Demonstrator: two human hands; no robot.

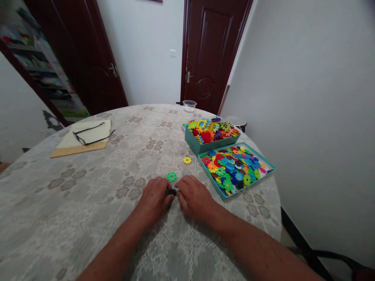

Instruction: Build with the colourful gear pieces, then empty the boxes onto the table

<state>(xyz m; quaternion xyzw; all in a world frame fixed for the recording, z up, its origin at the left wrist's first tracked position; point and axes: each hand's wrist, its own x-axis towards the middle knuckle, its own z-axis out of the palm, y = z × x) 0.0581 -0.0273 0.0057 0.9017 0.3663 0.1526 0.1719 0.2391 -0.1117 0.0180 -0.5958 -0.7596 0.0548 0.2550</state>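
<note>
Close together over the patterned tablecloth are my left hand [156, 196] and my right hand [193, 196]. Between the thumb and fingers of my left hand sits a small black notched disc [172, 192], like the snowflake-shaped building pieces nearby. My right hand is beside it with fingers curled; whether they touch the disc or hold something else is hidden. Just beyond the hands lies a green snowflake disc [171, 176]. Farther back and to the right is a yellow one [187, 160].
At right, a shallow teal lid [221, 194] holds many loose coloured discs. Behind it stands a teal box [194, 145] filled with colourful interlocking pieces. A clear plastic bowl [190, 105] is at the far edge. Glasses [84, 143] rest on a cream cloth-like sheet [68, 145] at left.
</note>
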